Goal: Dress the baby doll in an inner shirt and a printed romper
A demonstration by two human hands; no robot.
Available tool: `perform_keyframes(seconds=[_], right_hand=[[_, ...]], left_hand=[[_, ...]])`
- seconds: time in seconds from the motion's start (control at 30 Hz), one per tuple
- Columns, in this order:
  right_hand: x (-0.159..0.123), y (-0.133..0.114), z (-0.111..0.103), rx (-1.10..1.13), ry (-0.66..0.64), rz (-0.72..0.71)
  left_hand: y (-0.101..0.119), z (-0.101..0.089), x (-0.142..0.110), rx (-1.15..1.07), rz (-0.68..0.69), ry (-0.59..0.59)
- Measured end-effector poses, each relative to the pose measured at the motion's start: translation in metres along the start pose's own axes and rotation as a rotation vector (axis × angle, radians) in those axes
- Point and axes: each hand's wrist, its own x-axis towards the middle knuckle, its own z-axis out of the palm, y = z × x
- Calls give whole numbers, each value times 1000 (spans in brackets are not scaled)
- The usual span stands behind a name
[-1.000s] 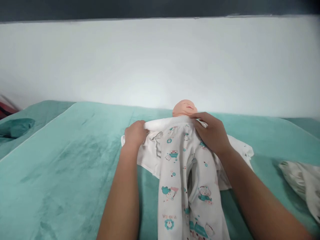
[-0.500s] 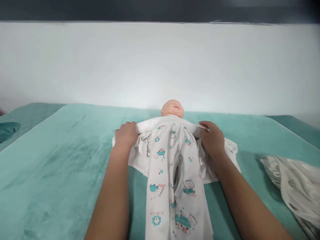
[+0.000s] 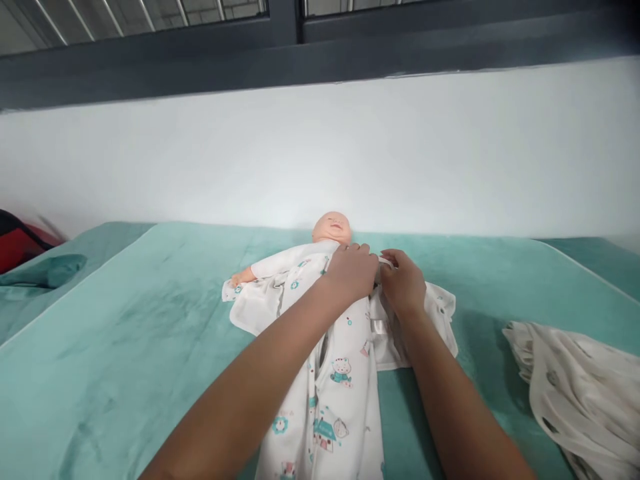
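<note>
A baby doll (image 3: 333, 228) lies on its back in a white long-sleeved top, its head toward the wall. White baby trousers (image 3: 345, 347) with teal and pink prints and a slit at the crotch lie over its body. Under its sides spreads an opened white printed garment (image 3: 253, 310). At the doll's chest my left hand (image 3: 353, 268) is closed on white cloth, its fingertips partly hidden. Beside it my right hand (image 3: 403, 283) pinches a thin white cloth edge near the doll's shoulder. The doll's arm on that side is hidden.
A teal plush cover (image 3: 140, 333) lies under everything. Crumpled white printed cloth (image 3: 590, 387) sits at the right. A red and black object (image 3: 20, 240) shows at the far left. Behind stands a white wall (image 3: 300, 153) below a dark window frame (image 3: 200, 63).
My left hand has left the doll's left-side sleeve and crossed to the chest beside my right hand, uncovering the doll's hand. The view has tilted up, showing window bars.
</note>
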Motion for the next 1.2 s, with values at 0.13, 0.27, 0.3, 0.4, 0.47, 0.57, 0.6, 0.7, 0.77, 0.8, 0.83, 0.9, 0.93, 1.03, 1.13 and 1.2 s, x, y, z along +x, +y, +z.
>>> perform_keyframes(seconds=[0.13,0.27,0.3,0.4,0.47,0.57,0.6,0.7,0.77,0.8,0.83,0.9,0.93,1.03,1.13,1.2], right_hand=[[3,3,2,55,-13,-23],[5,4,0,74,-9,-34],[6,4,-1,90,-2,-32],[9,6,-8,210,21,20],[12,9,-13,315,26,87],[17,17,-19,469,46,186],[18,19,-20,529,59,226],[20,25,-19,732,104,369],[20,28,-17,826,126,443],[21,29,-16,861,135,461],[22,30,-15,894,135,462],[25,34,-14,958,130,422],[27,36,-14,981,130,391],[32,43,-18,982,160,336],[29,37,-19,842,284,275],[21,22,-13,677,336,160]], left_hand=[[10,8,35,90,-86,-144],[13,10,40,114,-103,-148],[10,8,38,116,-98,-139],[-3,-6,26,122,-89,-110],[-14,-17,19,122,-95,-88],[-28,-33,11,119,-115,-54],[-32,-37,9,117,-126,-47],[-41,-42,5,111,-157,-40],[-44,-42,4,97,-172,-33],[-44,-40,3,89,-175,-26],[-43,-38,4,82,-176,-18],[-39,-31,5,82,-177,-4],[-36,-28,6,84,-176,-1],[-28,-17,4,58,-162,-6],[-28,-9,-9,-15,-160,62],[-35,-3,-24,-115,-194,185]])
